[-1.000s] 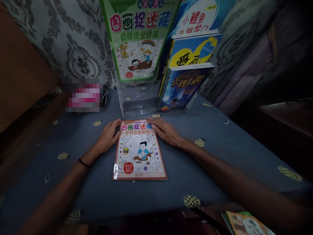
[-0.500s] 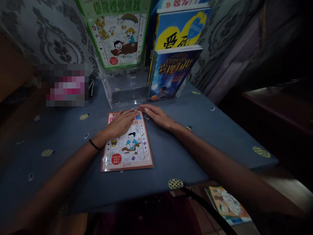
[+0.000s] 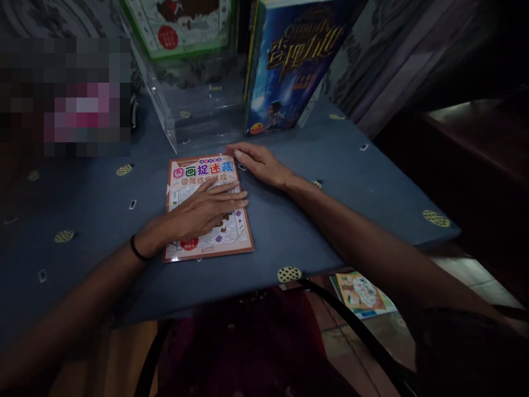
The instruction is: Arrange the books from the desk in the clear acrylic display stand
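A thin picture book [image 3: 206, 169] with an orange-brown border and colourful Chinese lettering lies closed on the blue tablecloth, cover up. Flat across the middle of its cover rests my left hand [image 3: 206, 208], fingers stretched and slightly spread, hiding much of the drawing. My right hand [image 3: 260, 164] is at the book's top right corner, its fingertips touching the edge there and its palm side down on the cloth. The fingers of that hand are extended and it grips nothing.
Behind the book stands a clear acrylic holder [image 3: 170, 122] with a green-bordered book [image 3: 188, 51] and a blue book [image 3: 289, 71]. A blurred-out pink item [image 3: 82, 113] is at left. More books [image 3: 360, 292] lie low at right, below the table edge.
My left hand has slid down from the book's title to the middle of its cover. My right hand stays by the top corner. The view has tilted downward.
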Available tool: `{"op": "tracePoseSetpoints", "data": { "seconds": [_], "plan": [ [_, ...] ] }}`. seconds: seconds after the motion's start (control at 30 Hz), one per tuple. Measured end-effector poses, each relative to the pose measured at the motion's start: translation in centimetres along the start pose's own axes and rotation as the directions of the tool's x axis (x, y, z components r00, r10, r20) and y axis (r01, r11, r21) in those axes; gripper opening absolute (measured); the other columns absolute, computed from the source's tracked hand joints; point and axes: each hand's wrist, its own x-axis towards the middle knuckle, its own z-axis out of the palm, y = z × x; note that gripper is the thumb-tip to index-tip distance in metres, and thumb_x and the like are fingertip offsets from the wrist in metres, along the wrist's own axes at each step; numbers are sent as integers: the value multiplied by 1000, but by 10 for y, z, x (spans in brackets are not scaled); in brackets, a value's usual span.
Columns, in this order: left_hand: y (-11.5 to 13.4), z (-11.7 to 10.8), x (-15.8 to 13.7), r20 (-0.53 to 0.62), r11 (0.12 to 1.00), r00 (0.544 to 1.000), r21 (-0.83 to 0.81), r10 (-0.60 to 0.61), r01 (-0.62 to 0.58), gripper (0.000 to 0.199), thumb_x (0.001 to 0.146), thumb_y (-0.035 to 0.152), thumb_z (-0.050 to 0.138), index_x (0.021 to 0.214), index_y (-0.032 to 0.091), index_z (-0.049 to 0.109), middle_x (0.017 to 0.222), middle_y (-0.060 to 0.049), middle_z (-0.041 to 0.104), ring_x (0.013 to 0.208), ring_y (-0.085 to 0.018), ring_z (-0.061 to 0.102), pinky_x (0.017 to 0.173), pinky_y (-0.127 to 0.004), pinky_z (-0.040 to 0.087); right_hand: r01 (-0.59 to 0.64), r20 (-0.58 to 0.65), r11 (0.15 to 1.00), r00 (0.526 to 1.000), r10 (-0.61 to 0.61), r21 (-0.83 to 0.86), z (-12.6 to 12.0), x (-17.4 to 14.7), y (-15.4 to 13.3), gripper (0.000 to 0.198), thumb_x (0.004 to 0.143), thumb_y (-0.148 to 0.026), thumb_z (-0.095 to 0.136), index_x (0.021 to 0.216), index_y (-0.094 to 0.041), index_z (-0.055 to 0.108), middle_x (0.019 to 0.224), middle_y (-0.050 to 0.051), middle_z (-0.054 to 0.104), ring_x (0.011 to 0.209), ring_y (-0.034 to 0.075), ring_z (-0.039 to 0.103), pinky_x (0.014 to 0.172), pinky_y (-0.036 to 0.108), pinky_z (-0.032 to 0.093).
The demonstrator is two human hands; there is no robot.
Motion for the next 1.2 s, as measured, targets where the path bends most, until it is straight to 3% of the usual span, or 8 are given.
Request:
{"op": "tracePoseSetpoints", "data": {
  "seconds": [0.33,0.73,0.83,0.97,1.07,1.2],
  "plan": [
    [51,-14,-19,159,995,985,-85,61,-48,52,102,13,40,146,37,54,159,2,47,155,-24,30,128,-58,14,-1,-17,1000,1000,1,11,2,-2,-4,59,99,-67,43,127,-21,67,130,10,71,120,26,65,108,48,48],
    [61,-10,-23,113,996,992,-80,53,-44,53,98,7,44,142,33,59,158,-2,49,153,-25,35,127,-58,19,29,17,986,1000,-26,-163,5,-8,-16,58,103,-60,36,133,-19,64,131,11,71,119,25,66,105,44,50],
    [52,-10,-27,56,990,998,-140,25,-17,48,101,11,40,140,30,60,155,-3,53,151,-22,39,127,-54,25,53,54,959,998,-40,-278,9,-12,-18,54,104,-52,35,135,-16,62,136,14,68,126,27,63,110,47,46],
    [17,-14,-43,-141,972,969,-150,-200,179,40,105,21,39,138,24,60,151,-8,57,144,-21,49,119,-47,42,96,111,888,992,-51,-450,16,-16,-20,50,104,-46,36,136,-16,61,144,16,62,140,30,53,120,56,32],
    [-8,-15,-57,-230,946,919,-38,-321,321,40,105,25,39,140,20,57,151,-11,56,144,-24,48,121,-53,38,119,165,834,986,-34,-538,22,-20,-25,51,104,-44,37,142,-16,56,153,17,54,146,33,45,121,64,27],
    [-20,-9,-64,-241,945,918,11,-316,328,40,106,24,38,141,18,56,153,-13,54,146,-25,45,122,-54,35,177,241,792,970,-39,-584,32,-32,-39,53,104,-42,36,149,-17,49,159,17,46,150,33,39,122,64,26]
  ]
}}
